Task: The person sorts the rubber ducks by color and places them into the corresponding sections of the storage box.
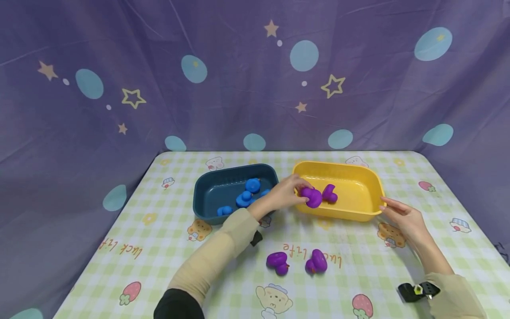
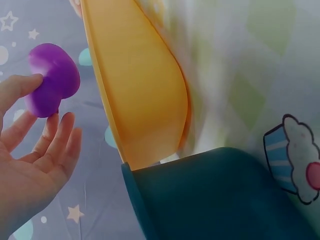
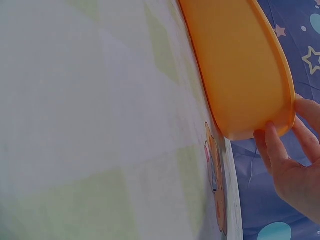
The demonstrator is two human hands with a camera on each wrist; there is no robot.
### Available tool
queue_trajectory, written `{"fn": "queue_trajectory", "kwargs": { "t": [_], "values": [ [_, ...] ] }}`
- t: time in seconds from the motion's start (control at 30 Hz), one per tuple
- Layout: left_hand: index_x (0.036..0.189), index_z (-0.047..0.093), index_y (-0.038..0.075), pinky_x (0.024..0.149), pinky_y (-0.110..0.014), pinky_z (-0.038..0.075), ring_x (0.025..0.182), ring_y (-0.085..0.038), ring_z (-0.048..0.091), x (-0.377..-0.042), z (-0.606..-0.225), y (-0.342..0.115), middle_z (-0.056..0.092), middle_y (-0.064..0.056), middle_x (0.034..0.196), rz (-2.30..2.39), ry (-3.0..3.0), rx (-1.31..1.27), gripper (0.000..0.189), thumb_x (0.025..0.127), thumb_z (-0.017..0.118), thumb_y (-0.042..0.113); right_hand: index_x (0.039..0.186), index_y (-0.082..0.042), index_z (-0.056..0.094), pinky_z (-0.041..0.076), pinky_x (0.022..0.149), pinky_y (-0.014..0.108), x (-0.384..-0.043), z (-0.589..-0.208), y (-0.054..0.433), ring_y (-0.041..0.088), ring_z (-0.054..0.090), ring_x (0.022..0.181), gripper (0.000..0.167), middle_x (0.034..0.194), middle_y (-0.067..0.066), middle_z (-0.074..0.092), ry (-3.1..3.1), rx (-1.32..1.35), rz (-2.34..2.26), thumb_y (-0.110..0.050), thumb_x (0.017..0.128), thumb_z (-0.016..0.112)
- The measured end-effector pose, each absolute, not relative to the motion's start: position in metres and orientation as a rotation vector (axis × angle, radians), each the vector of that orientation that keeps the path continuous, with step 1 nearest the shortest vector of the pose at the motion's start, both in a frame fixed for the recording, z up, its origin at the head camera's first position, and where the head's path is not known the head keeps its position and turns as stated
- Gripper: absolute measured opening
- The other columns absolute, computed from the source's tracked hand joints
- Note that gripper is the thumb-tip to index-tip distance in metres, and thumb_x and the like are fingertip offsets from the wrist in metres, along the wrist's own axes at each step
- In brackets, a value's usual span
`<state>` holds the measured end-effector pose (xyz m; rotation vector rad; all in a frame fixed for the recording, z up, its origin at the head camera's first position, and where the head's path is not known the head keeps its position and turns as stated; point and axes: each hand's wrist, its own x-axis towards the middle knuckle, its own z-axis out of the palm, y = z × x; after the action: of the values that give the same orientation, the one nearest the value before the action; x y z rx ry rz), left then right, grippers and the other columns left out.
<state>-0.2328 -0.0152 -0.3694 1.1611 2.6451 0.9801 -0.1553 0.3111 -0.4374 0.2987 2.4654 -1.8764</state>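
Observation:
My left hand (image 1: 287,191) pinches a purple rubber duck (image 1: 313,197) between thumb and fingers, over the near left side of the yellow tray (image 1: 350,215). In the left wrist view that duck (image 2: 61,75) shows above the tray's rim. Another purple duck (image 1: 329,194) lies inside the tray. My right hand (image 1: 410,225) holds the tray's near right corner; in the right wrist view its fingers (image 3: 276,147) lie against the end wall by the rim. Two more purple ducks, one on the left (image 1: 277,262) and one on the right (image 1: 317,261), lie on the tablecloth nearer to me.
A dark teal tray (image 1: 203,195) stands left of the yellow one, with several blue ducks (image 1: 245,198) in it. My left forearm passes over its near right corner. The checked tablecloth (image 1: 159,274) covers the table, and a purple patterned curtain (image 1: 239,106) hangs behind.

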Motion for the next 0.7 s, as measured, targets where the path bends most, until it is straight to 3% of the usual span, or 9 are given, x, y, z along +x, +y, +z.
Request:
{"fn": "queue_trajectory", "kwargs": {
  "t": [0.37, 0.7],
  "values": [
    [0.102, 0.064, 0.005, 0.068, -0.015, 0.042, 0.089, -0.021, 0.052, -0.247, -0.369, -0.005, 0.052, -0.008, 0.095, 0.911, 2.676, 1.115, 0.027, 0.075, 0.068, 0.011, 0.13, -0.01, 0.045, 0.045, 0.072, 0.007, -0.155, -0.436, 0.31, -0.018, 0.047, 0.084, 0.058, 0.102, -0.026, 0.046, 2.476, 0.317, -1.851, -0.037, 0.081, 0.061],
    [0.101, 0.064, 0.006, 0.066, -0.014, 0.041, 0.083, -0.017, 0.052, -0.256, -0.377, 0.002, 0.051, -0.007, 0.093, 0.852, 2.689, 1.063, 0.027, 0.075, 0.069, 0.012, 0.129, -0.013, 0.047, 0.044, 0.07, 0.006, -0.155, -0.438, 0.312, -0.017, 0.046, 0.084, 0.055, 0.099, -0.029, 0.046, 2.495, 0.309, -1.851, -0.037, 0.081, 0.061]
  ]
}}
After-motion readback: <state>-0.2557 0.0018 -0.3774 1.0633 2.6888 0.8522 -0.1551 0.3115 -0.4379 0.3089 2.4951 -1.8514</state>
